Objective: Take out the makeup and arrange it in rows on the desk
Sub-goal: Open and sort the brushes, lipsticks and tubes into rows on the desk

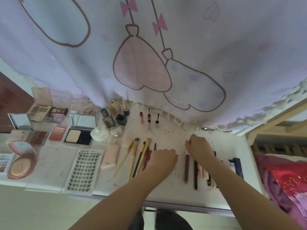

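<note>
Head view, looking down on a pale tabletop [174,193] crowded with makeup. Left hand [163,159] lying knuckles-up beside a fan of brushes [139,156], fingers curled under and touching a red pencil [148,159] at the brush handles; hard to tell whether anything is actually gripped. Right hand [198,146] reaching further back, fingers bent down toward the bare middle of the tabletop, fingertips hidden; likewise cannot tell if pinching something small. Between and under the forearms, a brown tube [186,168] and a thin dark pencil [196,173] lying parallel, with more pink and dark-blue pieces partly hidden under the right arm.

To the left, palettes [57,112], a powder compact [78,136], a round pink compact [21,161], a lash tray [83,170] and a pink tube [111,156] set out in rough rows. At the back, small bottles [122,119] and slim lip tubes [149,117] standing or lying near a hanging printed curtain [149,47].

Likely trouble:
- Brushes fanned and crossing, so nudging one with the left wrist could roll the rest out of line.
- Right forearm hanging low over the pencils and hidden pieces; dragging back carelessly could sweep them toward the near edge.
- Round pencils prone to rolling.
- Upright bottles at the back easy to topple when reaching past.
- Open palettes and mirrors on the far left vulnerable to a bump.
</note>
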A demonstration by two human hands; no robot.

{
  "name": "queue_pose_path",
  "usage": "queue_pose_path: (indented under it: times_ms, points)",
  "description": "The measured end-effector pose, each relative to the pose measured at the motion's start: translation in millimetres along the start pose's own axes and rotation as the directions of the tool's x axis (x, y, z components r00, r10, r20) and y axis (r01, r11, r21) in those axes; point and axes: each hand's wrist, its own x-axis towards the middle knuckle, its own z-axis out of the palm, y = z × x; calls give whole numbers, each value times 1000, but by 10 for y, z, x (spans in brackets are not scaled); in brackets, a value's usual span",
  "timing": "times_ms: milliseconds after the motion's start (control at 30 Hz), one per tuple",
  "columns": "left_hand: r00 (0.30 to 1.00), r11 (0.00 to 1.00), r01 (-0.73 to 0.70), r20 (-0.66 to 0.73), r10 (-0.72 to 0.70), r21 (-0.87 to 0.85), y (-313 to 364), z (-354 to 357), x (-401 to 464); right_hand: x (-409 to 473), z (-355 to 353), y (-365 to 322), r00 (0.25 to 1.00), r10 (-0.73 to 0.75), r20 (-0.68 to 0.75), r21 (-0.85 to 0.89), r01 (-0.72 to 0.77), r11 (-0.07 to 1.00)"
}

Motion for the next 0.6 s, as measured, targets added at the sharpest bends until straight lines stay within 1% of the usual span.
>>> queue_pose_path:
  times_ms: [67, 133, 233, 333, 400, 467, 533, 600]
  points:
    - [998, 999, -41, 47, 41, -3, 272, 24, 20, 85, -44, 83, 998, 38, 58, -20, -37, 999]
    - [994, 999, -39, 104, 38, 7, 461, 92, 75, 115, 8, 78, 992, 19, 123, -48, -13, 999]
    - [989, 998, 44, 142, -36, -55, 559, 208, 163, 118, 109, 30, 987, -6, 163, -61, 17, 998]
    - [985, 977, 133, 131, -112, -164, 512, 233, 120, 109, 163, 13, 975, -10, 223, -46, 21, 999]
    - [985, 958, 163, 87, -147, -235, 421, 222, 23, 106, 147, 20, 966, -31, 258, 24, 25, 999]
    - [986, 937, 164, 37, -160, -309, 288, 200, -82, 107, 71, 8, 953, -72, 293, 121, 38, 992]
    - [988, 905, 147, 20, -152, -399, 145, 129, -177, 52, -58, -45, 932, -139, 334, 286, 40, 957]
    - [992, 827, 124, 51, -115, -549, -2, 41, -256, -42, -192, -114, 904, -216, 368, 483, 13, 875]
